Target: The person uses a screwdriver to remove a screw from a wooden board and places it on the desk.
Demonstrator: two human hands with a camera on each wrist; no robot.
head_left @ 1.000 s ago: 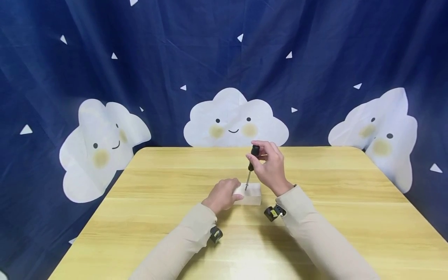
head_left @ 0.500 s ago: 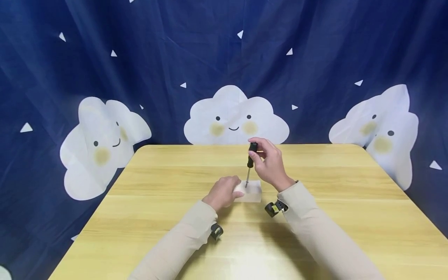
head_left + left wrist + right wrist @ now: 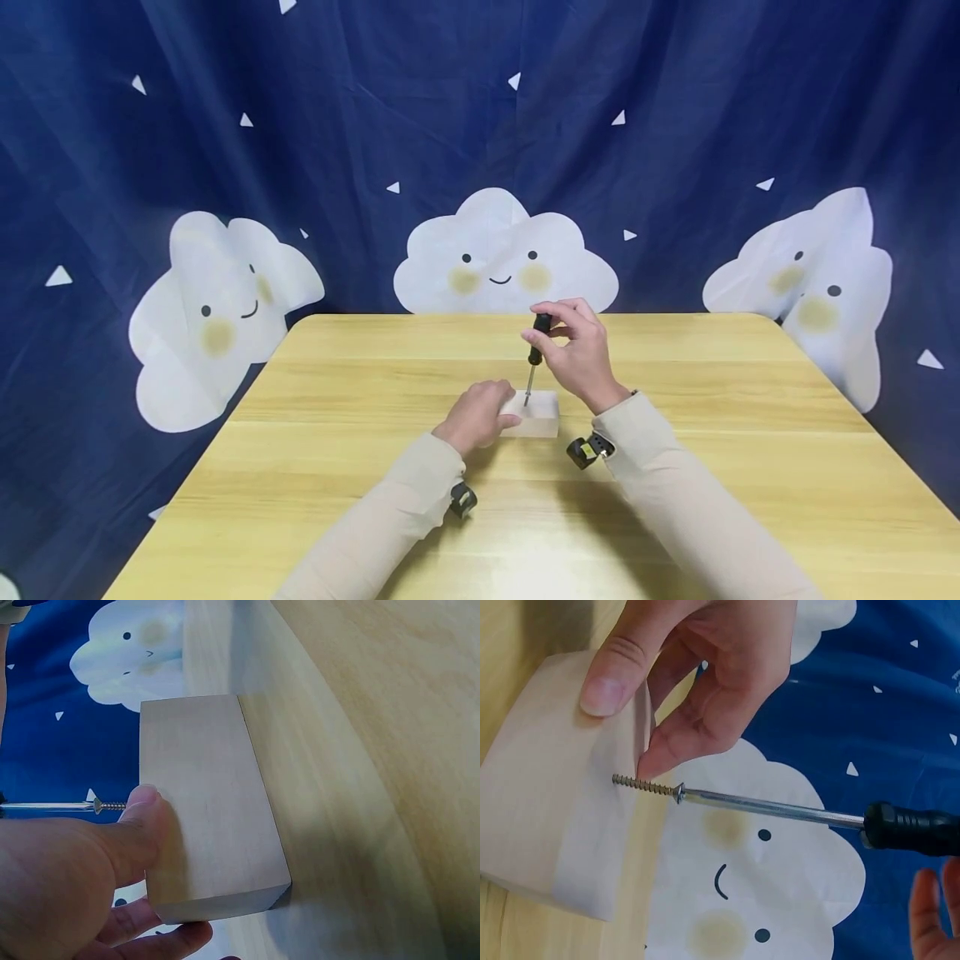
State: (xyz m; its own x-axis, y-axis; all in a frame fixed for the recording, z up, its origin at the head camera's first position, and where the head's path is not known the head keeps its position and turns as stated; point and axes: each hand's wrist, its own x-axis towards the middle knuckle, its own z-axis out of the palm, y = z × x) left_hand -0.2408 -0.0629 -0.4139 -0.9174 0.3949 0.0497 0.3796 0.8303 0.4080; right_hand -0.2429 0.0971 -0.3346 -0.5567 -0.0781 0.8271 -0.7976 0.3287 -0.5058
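A pale wooden block [image 3: 542, 427] lies on the table, gripped at its left end by my left hand [image 3: 476, 414]. The left thumb presses the near side of the block in the left wrist view, with fingers round the far side. A threaded screw [image 3: 646, 786] stands out of the block's top face, most of its thread showing. My right hand [image 3: 579, 354] holds a screwdriver [image 3: 780, 810] by its black handle, thumb and fingers near the upper end. The metal shaft's tip meets the screw head, and the tool leans slightly right.
The wood-grain table [image 3: 337, 500] spreads around the block on all sides. Behind it hangs a dark blue curtain [image 3: 360, 108] with smiling white clouds. A small black camera [image 3: 463, 500] is strapped to the left wrist, another [image 3: 585, 452] to the right.
The screwdriver stands more upright than a second ago. The right thumb and fingers have shifted on its handle. The left hand and block have stayed in place.
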